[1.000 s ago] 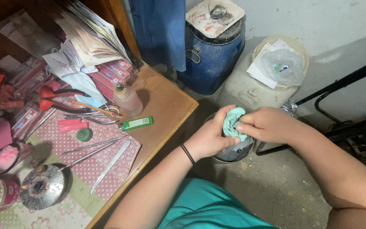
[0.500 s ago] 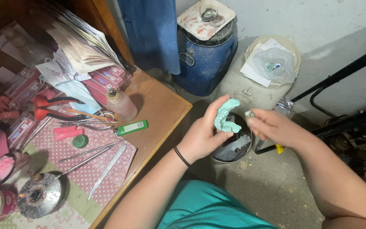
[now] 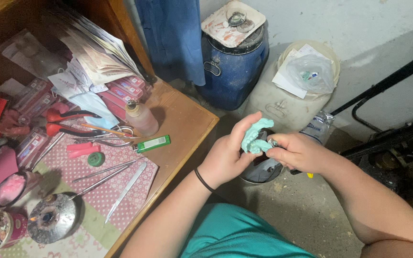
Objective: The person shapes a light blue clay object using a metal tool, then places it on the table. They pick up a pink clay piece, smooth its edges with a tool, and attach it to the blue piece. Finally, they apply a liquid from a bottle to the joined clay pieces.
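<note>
Both hands meet over the concrete floor: the left hand cups a pale green lump of putty in its curled fingers, while the right hand pinches the lump's lower edge. Directly beneath them sits a dark bowl. Left of the hands, a cluttered wooden worktop carries a green lighter. Beyond the hands stand a blue drum and a cream bucket.

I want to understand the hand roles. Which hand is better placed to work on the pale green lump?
Probably the right hand: its fingertips already pinch the pale green lump, while the left hand cradles it from behind.
</note>
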